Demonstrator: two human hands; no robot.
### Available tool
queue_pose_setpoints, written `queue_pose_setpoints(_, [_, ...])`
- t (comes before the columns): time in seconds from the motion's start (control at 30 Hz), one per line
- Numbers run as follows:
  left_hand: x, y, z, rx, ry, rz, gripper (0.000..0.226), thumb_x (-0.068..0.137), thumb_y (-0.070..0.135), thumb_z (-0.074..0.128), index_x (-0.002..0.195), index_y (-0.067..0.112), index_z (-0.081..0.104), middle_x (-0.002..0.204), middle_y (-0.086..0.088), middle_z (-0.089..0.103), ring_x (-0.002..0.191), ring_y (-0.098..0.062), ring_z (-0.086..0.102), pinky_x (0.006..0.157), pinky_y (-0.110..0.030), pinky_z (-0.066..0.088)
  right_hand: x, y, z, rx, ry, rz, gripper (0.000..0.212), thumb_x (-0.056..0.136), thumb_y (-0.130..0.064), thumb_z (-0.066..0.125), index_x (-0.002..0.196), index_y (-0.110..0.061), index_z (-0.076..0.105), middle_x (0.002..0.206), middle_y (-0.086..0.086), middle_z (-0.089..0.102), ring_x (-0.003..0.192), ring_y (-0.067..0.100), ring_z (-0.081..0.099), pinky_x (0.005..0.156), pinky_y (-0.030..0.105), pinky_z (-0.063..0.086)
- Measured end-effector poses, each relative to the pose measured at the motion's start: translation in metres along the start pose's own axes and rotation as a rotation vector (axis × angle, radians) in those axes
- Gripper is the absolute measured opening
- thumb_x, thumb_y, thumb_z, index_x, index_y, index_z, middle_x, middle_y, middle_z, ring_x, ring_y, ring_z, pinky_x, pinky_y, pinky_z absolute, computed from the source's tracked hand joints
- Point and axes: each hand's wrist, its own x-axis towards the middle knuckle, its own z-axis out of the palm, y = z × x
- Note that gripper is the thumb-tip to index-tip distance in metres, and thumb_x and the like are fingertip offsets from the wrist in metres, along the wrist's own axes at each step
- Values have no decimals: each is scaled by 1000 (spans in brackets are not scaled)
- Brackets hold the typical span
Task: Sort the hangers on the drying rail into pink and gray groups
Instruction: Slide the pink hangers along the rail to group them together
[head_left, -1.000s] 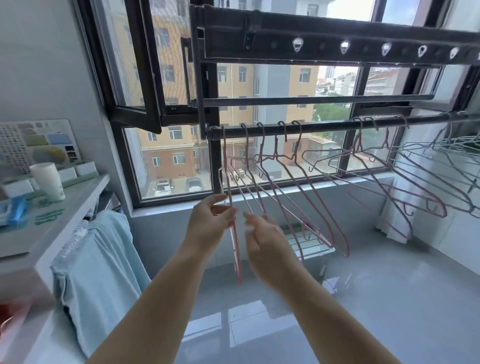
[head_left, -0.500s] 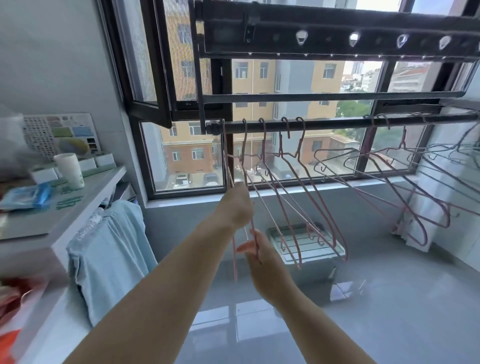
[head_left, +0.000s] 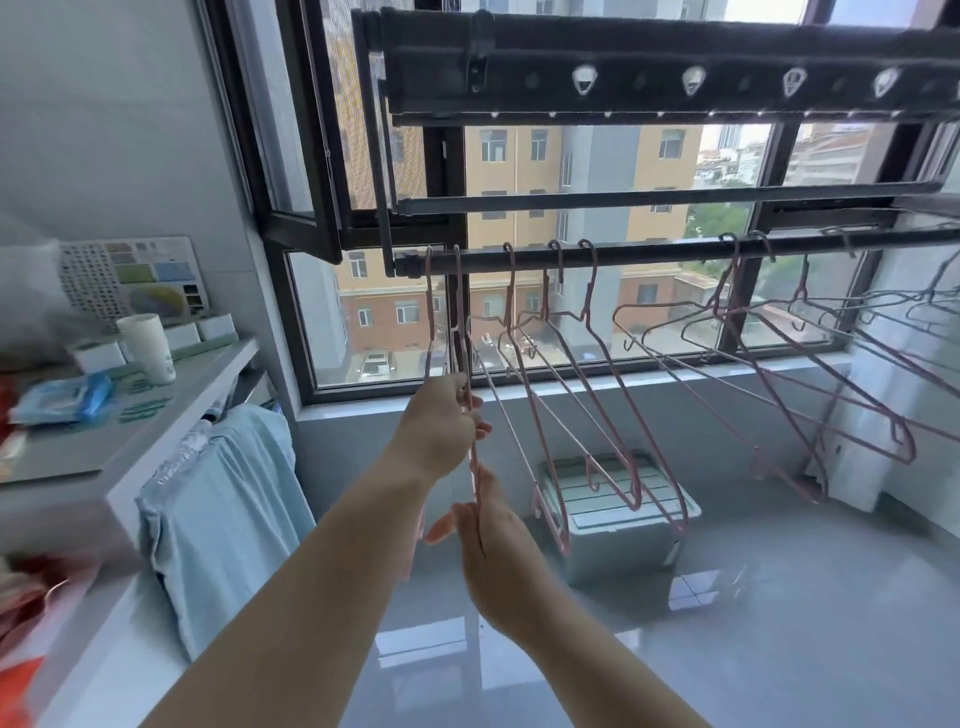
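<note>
A dark drying rail (head_left: 649, 252) runs across the window. Several pink wire hangers (head_left: 597, 364) hang on its left and middle stretch. Gray hangers (head_left: 914, 306) crowd the far right end. My left hand (head_left: 441, 426) grips the leftmost pink hangers (head_left: 457, 332) just under their necks, near the rail's left end. Below it, my right hand (head_left: 488, 525) holds the lower part of the same pink hangers, thumb out to the left.
A white shelf (head_left: 130, 431) at the left carries a cup (head_left: 148, 345) and packets, with a light blue cloth (head_left: 223, 509) draped below. A plastic storage box (head_left: 618, 525) stands on the glossy floor under the hangers. An upper rack bar (head_left: 649, 83) hangs overhead.
My left hand rose from the hangers' lower part toward their necks at the rail's left end. My right hand stayed lower on the same hangers. The view moved closer.
</note>
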Motion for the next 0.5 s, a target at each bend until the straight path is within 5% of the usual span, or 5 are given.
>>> queue_pose_setpoints(0.1, [0, 1, 5, 7, -4, 10, 23, 88, -4, 49, 110, 3, 53, 99, -12, 55, 70, -15, 63, 72, -28, 56, -2, -2, -9, -43, -2, -4, 43, 98, -17, 30, 139, -23, 20, 91, -11, 65, 58, -5, 50, 55, 18, 36])
queue_pose_setpoints(0.17, [0, 3, 9, 3, 0, 6, 17, 88, -4, 49, 97, 8, 54, 97, -12, 55, 68, -17, 62, 75, -34, 57, -5, -3, -16, -117, -11, -16, 44, 97, -18, 32, 140, -16, 22, 109, 1, 62, 89, 10, 55, 79, 24, 42])
queue_pose_setpoints(0.3, [-2, 5, 17, -14, 9, -28, 21, 88, -4, 47, 104, 8, 54, 96, -11, 54, 72, -20, 62, 81, -38, 55, -7, -4, -48, -325, 307, -150, 53, 92, -13, 44, 141, -13, 26, 139, 4, 35, 128, 16, 28, 106, 19, 21])
queue_pose_setpoints(0.4, [-6, 7, 21, 167, 43, -16, 27, 87, 3, 52, 112, 15, 52, 115, -16, 58, 103, -29, 60, 95, -40, 46, 4, 6, -74, -352, 330, 5, 60, 89, -9, 47, 143, -11, 20, 148, 6, 25, 138, 20, 19, 112, 25, 14])
queue_pose_setpoints(0.5, [-12, 14, 30, 367, 175, 178, 54, 85, 6, 58, 135, 4, 39, 140, -13, 45, 131, -23, 40, 110, -21, 23, 13, 21, -78, -209, 129, 212, 58, 93, -7, 39, 144, -13, 14, 146, 7, 32, 133, 20, 31, 110, 28, 24])
